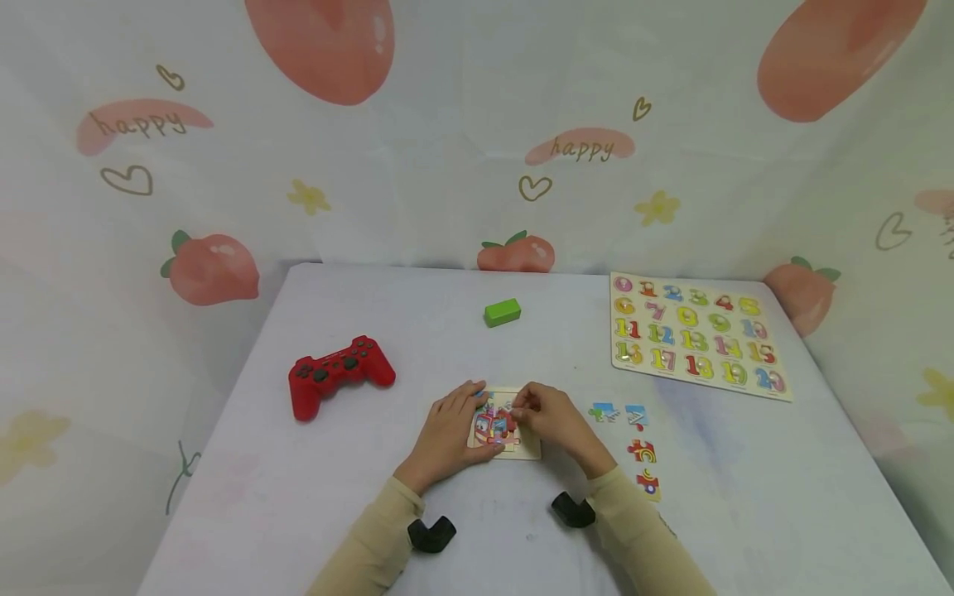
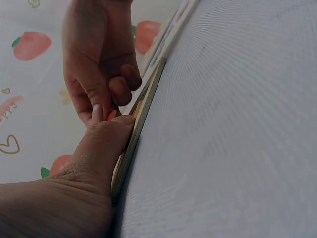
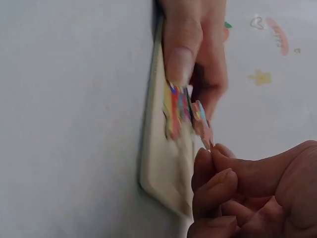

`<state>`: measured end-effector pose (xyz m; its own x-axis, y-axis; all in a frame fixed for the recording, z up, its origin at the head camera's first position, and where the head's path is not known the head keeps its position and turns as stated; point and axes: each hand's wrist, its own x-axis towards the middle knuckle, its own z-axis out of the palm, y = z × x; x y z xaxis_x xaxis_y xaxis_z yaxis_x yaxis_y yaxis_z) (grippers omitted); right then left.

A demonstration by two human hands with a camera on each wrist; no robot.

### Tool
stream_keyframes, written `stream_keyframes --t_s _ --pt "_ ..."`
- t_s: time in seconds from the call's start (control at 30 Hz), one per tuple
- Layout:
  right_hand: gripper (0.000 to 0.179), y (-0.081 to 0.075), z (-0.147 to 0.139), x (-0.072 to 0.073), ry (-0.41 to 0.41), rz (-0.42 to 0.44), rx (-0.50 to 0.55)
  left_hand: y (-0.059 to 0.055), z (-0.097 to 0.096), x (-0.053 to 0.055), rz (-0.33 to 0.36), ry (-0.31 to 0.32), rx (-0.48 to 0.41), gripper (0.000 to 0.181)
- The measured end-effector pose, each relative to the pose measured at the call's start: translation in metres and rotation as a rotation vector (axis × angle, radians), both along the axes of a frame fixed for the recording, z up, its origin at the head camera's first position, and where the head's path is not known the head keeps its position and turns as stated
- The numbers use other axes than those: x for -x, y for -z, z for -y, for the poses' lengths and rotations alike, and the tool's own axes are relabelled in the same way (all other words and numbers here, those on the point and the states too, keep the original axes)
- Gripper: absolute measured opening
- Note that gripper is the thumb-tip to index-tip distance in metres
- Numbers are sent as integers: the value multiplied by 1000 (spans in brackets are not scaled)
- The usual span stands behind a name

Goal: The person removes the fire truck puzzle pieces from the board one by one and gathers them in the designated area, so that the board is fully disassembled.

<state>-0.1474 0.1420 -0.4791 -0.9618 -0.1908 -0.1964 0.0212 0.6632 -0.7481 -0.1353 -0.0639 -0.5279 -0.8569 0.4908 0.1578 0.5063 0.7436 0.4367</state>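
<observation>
A small wooden jigsaw board [image 1: 530,451] with a colourful, partly filled picture lies on the white table in the middle of the head view. My left hand [image 1: 445,432] rests along its left side, fingers at the far left corner. The left thumb [image 2: 101,144] presses on the near edge. Over the board's right part, my right hand [image 1: 557,418] pinches a thin puzzle piece [image 3: 202,124] between thumb and index finger. That piece stands tilted close over the board, near the left fingers in the right wrist view. The right fingers partly hide the picture in the head view.
Several loose puzzle pieces [image 1: 642,451] lie right of the board. Farther off are a number puzzle board [image 1: 701,338] at the back right, a green block [image 1: 503,313] at the back and a red game controller [image 1: 339,374] to the left. A printed cloth [image 1: 440,165] hangs behind the table.
</observation>
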Motion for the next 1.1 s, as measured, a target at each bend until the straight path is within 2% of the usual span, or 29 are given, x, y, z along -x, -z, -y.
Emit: stream_keyframes --t_s 0.13,0.3,0.43,0.6,0.87,1.1 --pt "9 -12 -19 -2 4 4 -10 1 0 0 14 -6 10 83" --pt "11 -25 -61 -11 -1 4 -59 2 -1 0 23 -10 29 84" --pt "11 -27 -97 -22 6 20 -106 3 -1 -1 27 -13 39 85" --pt "16 -25 -129 -34 0 55 -107 2 -1 -1 2 -12 35 84" --pt "12 -12 -140 -41 -51 93 -54 3 -1 -1 -32 -7 3 83" --pt "5 -7 -135 -43 -48 29 -109 2 -2 0 -12 -4 8 82"
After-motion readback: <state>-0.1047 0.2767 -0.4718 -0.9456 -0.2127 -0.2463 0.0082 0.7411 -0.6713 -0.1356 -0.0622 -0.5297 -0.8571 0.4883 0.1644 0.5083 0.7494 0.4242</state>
